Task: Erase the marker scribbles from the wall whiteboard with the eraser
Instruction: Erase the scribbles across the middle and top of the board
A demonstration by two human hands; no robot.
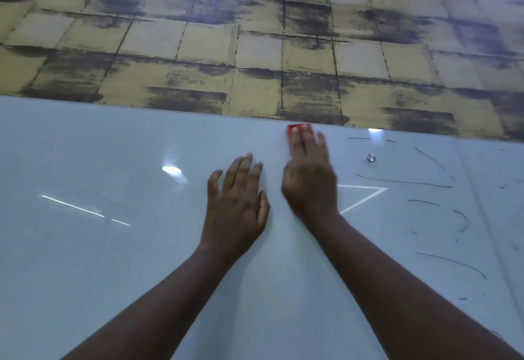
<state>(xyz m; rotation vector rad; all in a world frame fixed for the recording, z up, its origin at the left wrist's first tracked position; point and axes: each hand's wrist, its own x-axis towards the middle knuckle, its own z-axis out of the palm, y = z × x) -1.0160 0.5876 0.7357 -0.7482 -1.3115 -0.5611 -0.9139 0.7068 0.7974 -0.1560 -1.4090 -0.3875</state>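
While both bare forearms are reaching up from the lower edge of the view, the left hand (236,203) is lying flat and open against the whiteboard (113,260), fingers spread, holding nothing. Just beside it, the right hand (310,178) is pressing the red eraser (293,130) against the glass; this grip is flat rather than curled, with the fingers (305,137) laid over the eraser's back, so only its upper left part is showing past the fingertips. To the right of that grip, dark marker scribbles (402,181) are running down the board, with a small round metal mount (371,157) sitting among them. Beyond the grip, the eraser is touching the board's top edge, and above that the tan, dark-smudged block-pattern wall (255,33) is filling the view.
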